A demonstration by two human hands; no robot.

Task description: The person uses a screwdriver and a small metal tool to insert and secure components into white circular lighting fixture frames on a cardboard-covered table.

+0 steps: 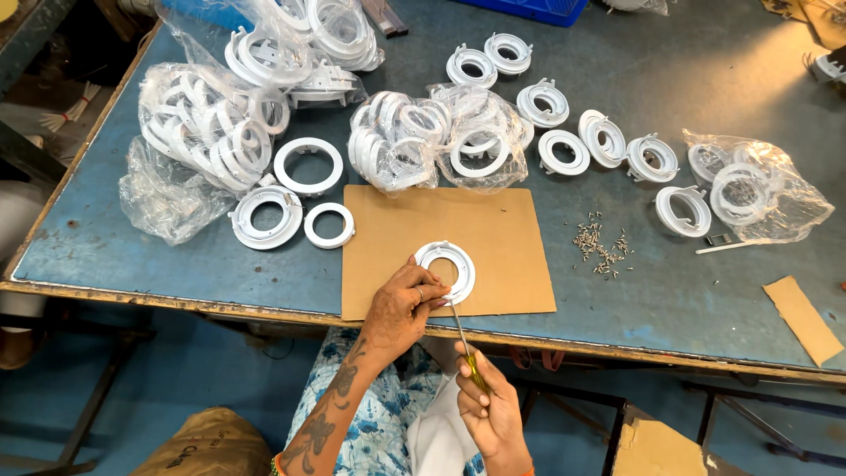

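White ring (pixel 447 269) sits flat on the cardboard sheet (pixel 493 256), near the sheet's front edge, close to the table's (pixel 705 79) near side. Left hand (pixel 401 304) rests on the ring's near-left rim, fingers curled and pinching it down against the cardboard. Right hand (pixel 492 407) is closed around the yellow handle of a screwdriver (pixel 464 344), held below table level; the shaft runs up and left, tip reaching the ring's near edge by the left fingertips. Can't tell whether the tip is seated in a screw.

Around it: pile of small screws (pixel 602 247) on the bare table just right of the cardboard. Two loose rings (pixel 329 225) and a larger one (pixel 308 165) left of the sheet. Clear bags full of rings (pixel 207 132) behind left and behind centre (pixel 436 137). A row of single rings (pixel 604 139) across the back right, another part-filled bag (pixel 758 189) at far right. Small cardboard strip (pixel 802 319) at the table's right front. Blue crate (pixel 529 9) at the far edge.
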